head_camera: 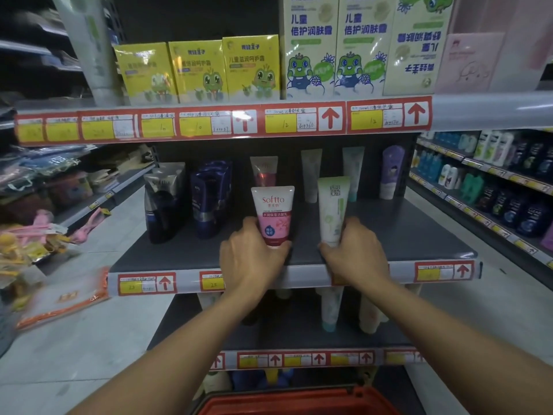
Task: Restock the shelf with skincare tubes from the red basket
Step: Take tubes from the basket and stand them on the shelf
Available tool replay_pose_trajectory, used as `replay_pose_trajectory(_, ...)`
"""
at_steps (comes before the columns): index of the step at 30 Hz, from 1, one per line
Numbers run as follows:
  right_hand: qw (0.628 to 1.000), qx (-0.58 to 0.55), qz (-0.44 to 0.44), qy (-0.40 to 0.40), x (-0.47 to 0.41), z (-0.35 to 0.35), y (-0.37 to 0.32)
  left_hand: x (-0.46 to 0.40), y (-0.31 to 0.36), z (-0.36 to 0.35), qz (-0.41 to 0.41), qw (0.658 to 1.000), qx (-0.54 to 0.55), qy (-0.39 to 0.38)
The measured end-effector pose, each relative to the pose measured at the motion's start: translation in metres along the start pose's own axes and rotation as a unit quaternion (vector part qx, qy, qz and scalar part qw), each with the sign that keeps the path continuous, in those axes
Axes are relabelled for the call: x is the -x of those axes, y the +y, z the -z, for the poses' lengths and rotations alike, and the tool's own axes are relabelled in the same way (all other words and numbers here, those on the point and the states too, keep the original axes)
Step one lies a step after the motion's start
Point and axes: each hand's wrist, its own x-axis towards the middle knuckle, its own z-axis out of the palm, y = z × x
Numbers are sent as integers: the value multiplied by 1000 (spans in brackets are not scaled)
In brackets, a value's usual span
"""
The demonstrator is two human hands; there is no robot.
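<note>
My left hand [251,259] grips the lower part of a pink and white Softto tube [273,209] that stands upright near the front of the dark middle shelf [419,235]. My right hand [356,253] grips the base of a pale green tube [332,205], also upright on the shelf, to the right of the pink one. Behind them stand another pink tube [264,170], two whitish-green tubes [311,172] and a purple tube [392,172]. The rim of the red basket [296,402] shows at the bottom edge, below my arms; its inside is hidden.
Dark blue and silver tubes [185,199] crowd the shelf's left part. Yellow and white frog-print boxes [251,67] fill the shelf above. More tubes [330,310] stand on the shelf below. A side aisle with bottles [493,175] runs on the right, packaged goods [36,235] on the left.
</note>
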Motion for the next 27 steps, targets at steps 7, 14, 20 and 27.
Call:
replay_pose_trajectory(7, 999, 3, -32, -19, -33, -12, -6, -36, 5, -6, 50, 997, -16, -62)
replay_pose_trajectory(14, 998, 0, -50, -43, -83, -27, -11, -83, -3, -25, 72, 995, -12, -68)
replay_pose_trajectory(20, 997, -5, -64, -47, -126, -49, -9, -120, -12, -50, 60, 997, -3, -57)
replay_pose_trajectory(27, 995, -21, -80, -50, -163, -71, -9, -147, -18, -74, 90, 995, 11, -50)
